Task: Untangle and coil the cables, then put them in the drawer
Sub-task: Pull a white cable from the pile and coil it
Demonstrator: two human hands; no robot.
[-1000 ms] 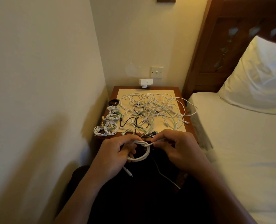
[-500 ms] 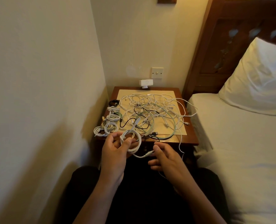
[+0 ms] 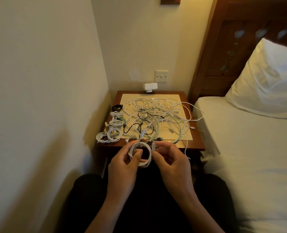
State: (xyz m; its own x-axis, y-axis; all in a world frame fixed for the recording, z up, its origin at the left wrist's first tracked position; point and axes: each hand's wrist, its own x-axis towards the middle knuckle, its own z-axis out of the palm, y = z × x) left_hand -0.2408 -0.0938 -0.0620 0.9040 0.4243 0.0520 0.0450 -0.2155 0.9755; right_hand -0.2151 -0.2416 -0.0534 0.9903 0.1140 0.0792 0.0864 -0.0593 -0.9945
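A white cable coil (image 3: 147, 157) hangs in front of the bedside table's front edge. My left hand (image 3: 124, 167) grips its left side, thumb through the loop. My right hand (image 3: 171, 160) pinches the cable's plug end (image 3: 153, 146) just right of the coil. A large tangle of white, black and pale green cables (image 3: 157, 118) covers the bedside table (image 3: 198, 145). Several coiled cables (image 3: 111, 130) lie in a row along the table's left edge. No drawer front is visible; my hands and dark lap hide the table's front.
A wall stands close on the left. The bed (image 3: 250, 148) with a white pillow (image 3: 265, 81) borders the table on the right. A small white device (image 3: 150, 86) and a wall switch (image 3: 161, 76) are behind the table. One cable (image 3: 187, 148) dangles over the front right edge.
My right hand has risen from below the coil and now pinches the plug end beside it. The coil in my left hand sits lower and hangs more upright.
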